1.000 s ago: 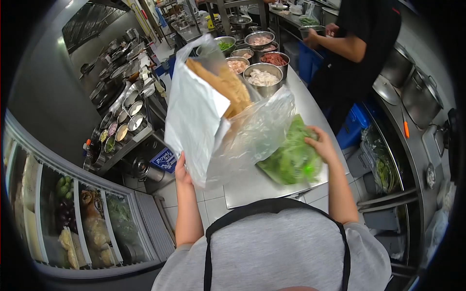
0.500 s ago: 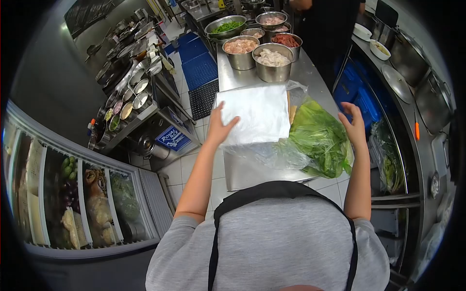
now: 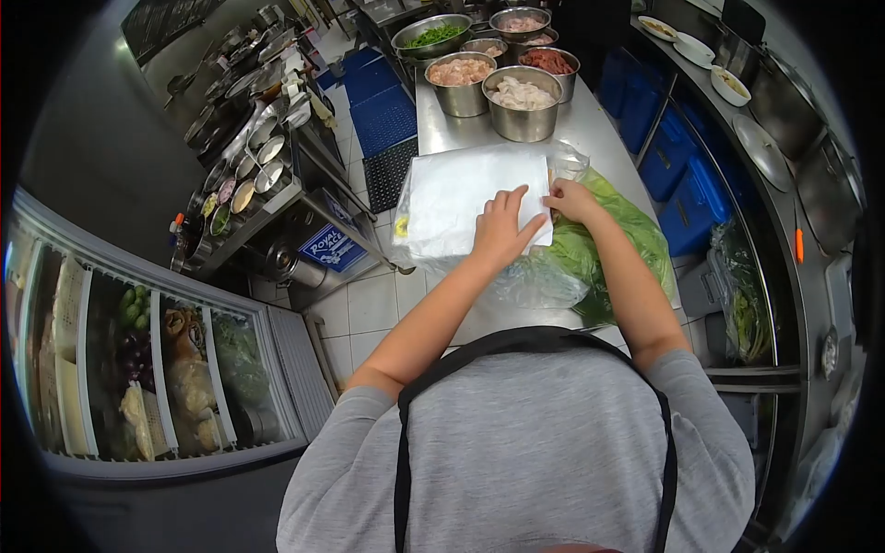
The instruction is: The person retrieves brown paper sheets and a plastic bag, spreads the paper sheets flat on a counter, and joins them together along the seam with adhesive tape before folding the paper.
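Note:
A stack of flat white sheets, paper by the look of it, lies on clear plastic on the steel table. My left hand rests on the sheets near their right side, its fingers spread. At the upper right edge of the stack, my right hand is closed in a pinch on a white sheet. Under my right forearm lie leafy greens in a clear plastic bag, partly hidden by the arm.
Steel bowls of pale raw meat, red meat and chopped greens stand at the table's far end. An open glass-front fridge is at left. Blue bins sit under the right counter, which holds pots and dishes.
Both hands have moved inward: the left from the sheets' left edge to their right part, the right from beside the greens to the sheets' edge. The person at the back is no longer visible.

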Demonstrator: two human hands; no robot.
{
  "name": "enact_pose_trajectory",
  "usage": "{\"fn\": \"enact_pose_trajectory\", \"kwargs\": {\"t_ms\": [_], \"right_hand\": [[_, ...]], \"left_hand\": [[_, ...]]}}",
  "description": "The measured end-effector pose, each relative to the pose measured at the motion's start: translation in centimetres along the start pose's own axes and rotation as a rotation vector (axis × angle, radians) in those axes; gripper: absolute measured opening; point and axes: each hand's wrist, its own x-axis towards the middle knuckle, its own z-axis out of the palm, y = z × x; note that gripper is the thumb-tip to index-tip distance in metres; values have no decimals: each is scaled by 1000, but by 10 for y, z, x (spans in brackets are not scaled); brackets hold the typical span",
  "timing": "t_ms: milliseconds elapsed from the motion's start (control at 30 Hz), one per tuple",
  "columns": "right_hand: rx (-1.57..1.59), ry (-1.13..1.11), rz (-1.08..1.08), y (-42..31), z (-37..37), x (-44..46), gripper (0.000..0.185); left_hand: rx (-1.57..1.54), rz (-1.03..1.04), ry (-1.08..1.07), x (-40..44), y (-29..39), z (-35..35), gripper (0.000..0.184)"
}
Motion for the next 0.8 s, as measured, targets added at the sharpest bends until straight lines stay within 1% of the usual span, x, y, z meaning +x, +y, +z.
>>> {"fn": "enact_pose_trajectory", "kwargs": {"t_ms": [33,67,100,133,200,233,267,300,333,400,433,467,500,533,567,600,633,700,733,800], "right_hand": [[3,-2,-1,1,3,0,27],[229,27,-48,2,4,-1,26],[455,53,-92,3,6,-3,24],[455,48,-88,4,8,-4,24],[777,-35,-116,-20,2,-20,19],[742,-27,-100,-27,0,-25,14],[743,-27,-101,-33,-2,-29,14],[896,-45,-60,-38,-3,-32,13],[1050,-64,-18,-43,-5,-35,13],[1046,-62,5,-37,-10,-36,16],[962,-13,-72,-24,-8,-31,17],[877,36,-150,-26,-12,-31,18],[820,74,-115,-27,-13,-35,23],[822,76,-116,-30,-13,-37,23],[875,87,0,-34,-13,-39,28],[926,96,119,-37,-12,-40,34],[927,96,120,-37,-6,-38,34],[940,121,31,-37,5,-35,45],[942,123,35,-36,8,-35,45],[1025,215,-108,-43,5,-35,47]], "left_hand": [[50,-37,112,2,5,3,80],[50,-38,112,5,6,7,80],[110,-47,92,8,5,11,85],[168,-56,69,10,4,15,90],[175,-78,27,12,13,5,91],[86,-118,12,15,18,0,83],[-3,-160,-3,16,19,-4,75],[-53,-181,27,19,14,-6,59],[-50,-186,26,22,7,-13,59],[-28,-159,49,23,-6,-31,51],[-91,-149,149,22,-8,-38,47],[-90,-147,151,23,-11,-46,47],[-199,-128,178,22,-14,-55,47],[-307,-109,203,22,-15,-61,47],[-285,-93,227,21,-12,-67,55],[-283,-93,227,19,-6,-69,55],[-296,26,211,16,-1,-72,58],[-261,264,189,15,-6,-67,66],[-262,264,184,13,-7,-64,66],[16,188,-12,7,3,-64,64]]}}
